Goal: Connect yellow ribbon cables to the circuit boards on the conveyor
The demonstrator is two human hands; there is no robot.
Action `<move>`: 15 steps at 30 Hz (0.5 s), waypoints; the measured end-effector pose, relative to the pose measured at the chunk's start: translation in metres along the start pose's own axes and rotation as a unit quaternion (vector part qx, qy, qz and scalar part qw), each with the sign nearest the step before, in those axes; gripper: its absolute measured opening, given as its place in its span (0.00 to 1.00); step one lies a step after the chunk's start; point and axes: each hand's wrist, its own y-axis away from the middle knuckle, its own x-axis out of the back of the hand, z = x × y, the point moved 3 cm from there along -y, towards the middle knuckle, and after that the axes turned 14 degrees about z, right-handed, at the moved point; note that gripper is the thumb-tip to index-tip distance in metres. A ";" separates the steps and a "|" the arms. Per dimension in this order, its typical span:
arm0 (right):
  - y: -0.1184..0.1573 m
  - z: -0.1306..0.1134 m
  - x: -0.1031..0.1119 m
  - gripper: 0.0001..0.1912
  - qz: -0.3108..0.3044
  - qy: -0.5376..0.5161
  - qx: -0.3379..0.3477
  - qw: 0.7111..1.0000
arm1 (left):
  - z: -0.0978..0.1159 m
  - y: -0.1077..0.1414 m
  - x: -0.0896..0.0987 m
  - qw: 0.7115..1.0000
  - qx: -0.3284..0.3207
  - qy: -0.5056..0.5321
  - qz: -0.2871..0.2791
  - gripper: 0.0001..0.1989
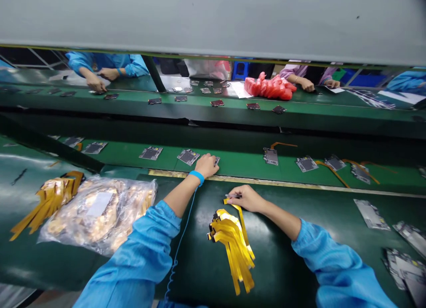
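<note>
My left hand, with a blue wrist strap, reaches onto the green belt. Its fingers close on a small circuit board, mostly hidden beneath them. Another circuit board lies just left of it. Over the near table, my right hand pinches a yellow flex cable by its upper end. A thin greyish piece also shows at those fingertips; its kind is unclear. Directly below is a fanned pile of yellow flex cables.
A clear plastic bag of flex cables lies left, beside a loose bundle. More boards stand at right. Boards with orange cables lie along the belt. Across, co-workers' hands work near a red plastic bundle.
</note>
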 end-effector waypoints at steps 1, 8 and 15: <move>-0.004 0.001 0.002 0.17 0.015 0.002 0.001 1.000 | 0.001 -0.001 0.000 1.000 -0.003 -0.001 -0.002 0.08; -0.056 0.009 0.019 0.12 0.153 0.058 -0.001 0.987 | -0.012 0.001 0.006 0.997 -0.074 0.015 -0.007 0.10; -0.091 0.006 0.032 0.10 0.216 0.202 -0.084 0.952 | -0.029 -0.001 -0.006 0.977 -0.202 0.066 -0.011 0.13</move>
